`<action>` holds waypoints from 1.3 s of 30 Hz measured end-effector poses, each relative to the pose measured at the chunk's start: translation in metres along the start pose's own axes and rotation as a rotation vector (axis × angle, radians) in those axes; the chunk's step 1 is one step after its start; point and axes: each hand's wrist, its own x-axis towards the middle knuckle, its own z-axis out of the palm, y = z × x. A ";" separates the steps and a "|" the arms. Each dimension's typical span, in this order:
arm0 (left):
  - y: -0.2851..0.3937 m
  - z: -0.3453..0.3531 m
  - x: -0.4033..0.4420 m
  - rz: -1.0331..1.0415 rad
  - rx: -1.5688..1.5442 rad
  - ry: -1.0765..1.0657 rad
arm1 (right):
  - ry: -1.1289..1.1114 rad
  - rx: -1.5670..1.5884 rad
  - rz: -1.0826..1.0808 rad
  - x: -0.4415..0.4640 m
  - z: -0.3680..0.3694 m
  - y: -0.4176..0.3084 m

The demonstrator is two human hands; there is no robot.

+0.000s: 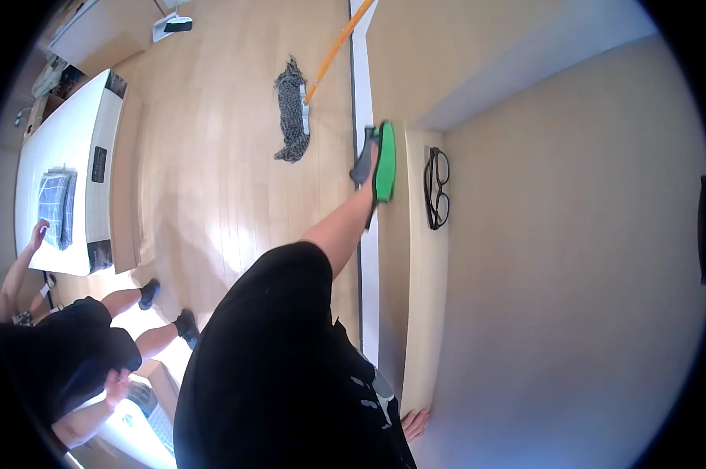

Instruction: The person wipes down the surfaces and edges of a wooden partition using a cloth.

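My right hand [416, 423] shows at the lower right, its fingers laid out on a narrow wooden ledge [425, 328], close to my dark, printed clothing. It appears to hold nothing. Further along that ledge lie black-framed glasses [437, 188], well away from the hand. My left hand is out of view. A leg in black shorts [267, 328] stretches up the middle of the picture. A green item with a dark edge [384, 164] and something grey are at its foot; their exact kind is unclear.
A grey string mop [293, 113] with an orange handle [337, 51] lies on the wooden floor. A dustpan [165, 28] is at the top left. At left, another person [71, 336] touches folded checked cloth [54, 207] on a white table [91, 102].
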 end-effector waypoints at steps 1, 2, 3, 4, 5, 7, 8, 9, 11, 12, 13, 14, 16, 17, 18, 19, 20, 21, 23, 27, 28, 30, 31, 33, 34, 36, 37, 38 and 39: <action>-0.008 0.005 -0.019 -0.027 0.010 -0.001 | 0.044 -0.044 -0.017 -0.004 0.008 0.003; -0.017 0.010 -0.043 -0.060 0.017 -0.001 | 0.087 -0.090 -0.033 -0.011 0.017 0.008; -0.027 0.018 -0.067 -0.099 0.026 0.001 | 0.128 -0.135 -0.047 -0.017 0.027 0.013; -0.035 0.025 -0.091 -0.139 0.034 -0.010 | 0.135 -0.129 -0.046 -0.013 0.027 0.012; -0.040 0.032 -0.113 -0.178 0.035 -0.021 | 0.185 -0.109 -0.024 -0.004 0.020 0.006; -0.044 0.034 -0.145 -0.247 0.044 -0.059 | 0.187 -0.120 -0.024 -0.016 0.016 0.006; -0.045 0.032 -0.154 -0.278 0.040 -0.075 | 0.190 -0.136 -0.033 -0.022 0.013 0.008; -0.045 0.029 -0.153 -0.295 0.041 -0.086 | 0.200 -0.153 -0.049 -0.022 0.011 0.017; -0.036 0.031 -0.134 -0.272 0.041 -0.080 | 0.256 -0.174 -0.056 -0.009 0.029 0.016; -0.033 0.030 -0.123 -0.257 0.037 -0.074 | 0.264 -0.186 -0.057 -0.011 0.028 0.014; -0.030 0.028 -0.114 -0.247 0.039 -0.070 | 0.173 -0.190 -0.073 -0.013 0.022 0.016; -0.027 0.025 -0.106 -0.241 0.039 -0.078 | 0.131 -0.143 -0.016 -0.010 0.014 0.009; -0.021 0.019 -0.090 -0.233 0.031 -0.073 | 0.078 -0.016 0.029 0.003 -0.004 -0.001; -0.020 0.019 -0.082 -0.228 0.019 -0.069 | 0.009 0.023 0.085 0.004 -0.007 0.001; -0.016 0.017 -0.074 -0.228 0.014 -0.061 | -0.054 0.057 0.144 0.007 -0.009 0.001; -0.012 0.016 -0.065 -0.223 0.015 -0.060 | -0.117 0.092 0.209 0.012 -0.012 -0.001; -0.012 0.014 -0.052 -0.216 0.006 -0.056 | -0.012 0.184 0.198 0.032 -0.023 -0.006; -0.004 0.010 -0.039 -0.217 0.002 -0.069 | 0.100 0.271 0.188 0.056 -0.042 -0.010; 0.004 0.004 -0.006 -0.211 -0.006 -0.087 | 0.223 0.228 0.232 0.106 -0.078 -0.025; 0.017 -0.009 0.064 -0.178 0.013 -0.127 | 0.497 -0.210 0.264 0.221 -0.130 -0.035; 0.024 -0.015 0.075 -0.169 0.020 -0.134 | 0.541 -0.307 0.225 0.253 -0.152 -0.037; 0.035 -0.023 0.097 -0.151 0.032 -0.149 | 0.638 -0.390 0.147 0.313 -0.169 -0.034; 0.045 -0.026 0.109 -0.138 0.036 -0.149 | 0.703 -0.378 0.103 0.340 -0.175 -0.028; 0.050 -0.025 0.140 -0.096 0.034 -0.150 | 0.722 -0.573 0.148 0.381 -0.175 -0.025; 0.055 -0.022 0.161 -0.070 0.032 -0.151 | 0.733 -0.702 0.197 0.393 -0.176 -0.027; 0.069 -0.018 0.201 -0.023 0.022 -0.152 | 0.733 -0.738 0.195 0.405 -0.185 -0.034; 0.078 -0.018 0.221 0.000 0.021 -0.155 | 0.733 -0.751 0.197 0.410 -0.186 -0.036; 0.086 -0.019 0.241 0.023 0.016 -0.157 | 0.736 -0.750 0.205 0.412 -0.187 -0.038; 0.095 -0.021 0.260 0.042 0.012 -0.162 | 0.733 -0.753 0.215 0.413 -0.191 -0.040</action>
